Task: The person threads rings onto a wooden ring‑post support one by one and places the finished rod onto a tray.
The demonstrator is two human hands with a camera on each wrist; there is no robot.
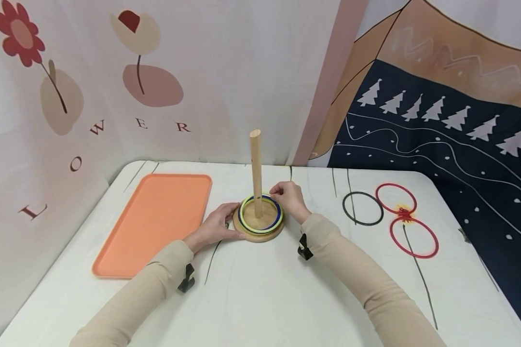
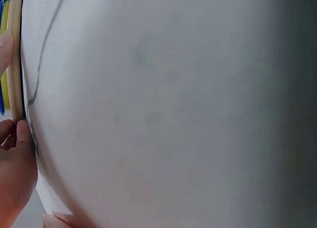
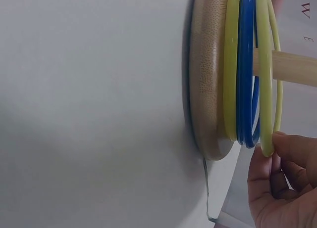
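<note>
While the left hand [image 1: 217, 224] holds the left side of a round wooden stand [image 1: 260, 238], its thumb along the near edge and its fingers toward the far side, the right hand [image 1: 290, 198] pinches a pale yellow ring [image 3: 266, 104] between thumb and fingers at the stand's far right. That ring encircles the upright post [image 1: 256, 166] rising from the stand's middle. It lies uppermost in the stack, with a narrow gap showing, beside the pinching fingers, between it and the blue below. Beneath it, also around the post, is a blue layer [image 3: 246, 79], perhaps more than one ring; lower again, nearest the stand's base, is a deeper yellow ring [image 3: 230, 65].

To the left of the stand, an orange rectangular tray [image 1: 160, 217] lies flat on the white surface [image 1: 260, 294]. Well to the right of the stand lies a black ring [image 1: 363, 224]; farther right are two red rings, one [image 1: 396, 184] farther back and the other [image 1: 414, 256] nearer the person. Behind the stand hangs pale fabric [image 1: 226, 72] printed with flowers and letters; behind and right of the stand, dark fabric [image 1: 399, 130] shows white trees. Both arms wear beige sleeves [image 1: 356, 272].
</note>
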